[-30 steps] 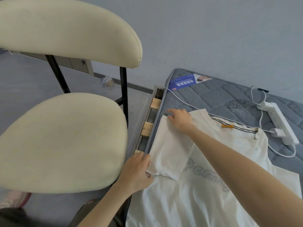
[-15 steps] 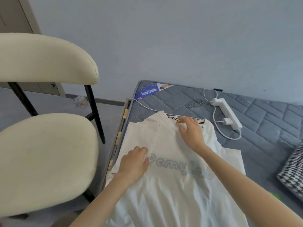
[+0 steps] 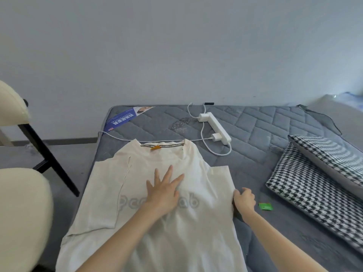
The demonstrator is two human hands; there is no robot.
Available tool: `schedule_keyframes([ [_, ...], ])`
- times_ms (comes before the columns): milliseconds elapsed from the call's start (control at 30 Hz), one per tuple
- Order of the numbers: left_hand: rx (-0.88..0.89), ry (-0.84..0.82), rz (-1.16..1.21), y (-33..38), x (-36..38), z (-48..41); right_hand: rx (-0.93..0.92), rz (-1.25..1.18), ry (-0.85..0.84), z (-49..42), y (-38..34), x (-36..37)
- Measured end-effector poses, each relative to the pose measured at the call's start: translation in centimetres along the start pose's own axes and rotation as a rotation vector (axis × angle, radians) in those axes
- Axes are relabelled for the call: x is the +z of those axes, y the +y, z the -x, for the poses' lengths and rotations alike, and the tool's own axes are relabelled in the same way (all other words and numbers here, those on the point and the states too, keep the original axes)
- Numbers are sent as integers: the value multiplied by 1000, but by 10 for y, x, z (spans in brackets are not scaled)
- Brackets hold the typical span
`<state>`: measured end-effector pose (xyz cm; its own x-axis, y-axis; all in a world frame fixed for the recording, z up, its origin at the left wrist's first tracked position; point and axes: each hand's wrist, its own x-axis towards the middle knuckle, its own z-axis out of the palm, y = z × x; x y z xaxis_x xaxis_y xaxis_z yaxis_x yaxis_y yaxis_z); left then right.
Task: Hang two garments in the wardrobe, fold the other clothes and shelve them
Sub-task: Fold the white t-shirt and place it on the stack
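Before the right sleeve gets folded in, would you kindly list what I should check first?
1. Left hand flat on the T-shirt, pinning it: ok.
2. Right hand grips the right sleeve edge: ok.
3. Left sleeve already folded in: ok.
4. White cable off the right sleeve: ok.
5. Hem lying flat: cannot tell, out of frame.

T-shirt [image 3: 206,242] 1 | power strip [image 3: 218,127] 1 | chair [image 3: 21,213] 1 | mattress [image 3: 255,134] 1 | green packet [image 3: 265,206] 1
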<state>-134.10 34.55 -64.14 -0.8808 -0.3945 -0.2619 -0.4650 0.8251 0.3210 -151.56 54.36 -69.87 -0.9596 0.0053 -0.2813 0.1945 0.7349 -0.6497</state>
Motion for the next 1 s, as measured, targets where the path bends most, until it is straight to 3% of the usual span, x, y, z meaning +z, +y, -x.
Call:
schedule_keyframes([
  [133, -80, -41, -50, 3, 6, -15, 92, -253, -164, -4, 3, 5],
  [233, -96, -60, -56, 3, 11, -22, 288, -573, -338, -10, 0, 5],
  [333, -105, -72, -43, 1, 14, -25, 283, -709, -278, -12, -11, -1],
  [433, -101, -86, -23, -4, 14, -29, -105, -616, 58, -6, -27, -7],
  [467, -101, -92, -17, -5, 13, -29, -232, -591, 46, -2, -31, -8],
  [533, -105, -99, -15, -5, 14, -30, -376, -518, -172, 9, -36, -8],
  [600, -113, -100, -14, -5, 15, -30, -343, -441, -428, 15, -34, -6],
  [633, -114, -104, -9, -5, 15, -31, -310, -418, -460, 15, -31, -3],
  [733, -113, -116, 0, -5, 15, -33, -251, -285, -344, 8, -20, 7],
  [833, -115, -122, -8, -7, 16, -34, -175, -123, -405, 6, -14, 19],
  [1000, -120, -134, -8, -9, 17, -36, -317, 54, -443, 6, -17, 18],
])
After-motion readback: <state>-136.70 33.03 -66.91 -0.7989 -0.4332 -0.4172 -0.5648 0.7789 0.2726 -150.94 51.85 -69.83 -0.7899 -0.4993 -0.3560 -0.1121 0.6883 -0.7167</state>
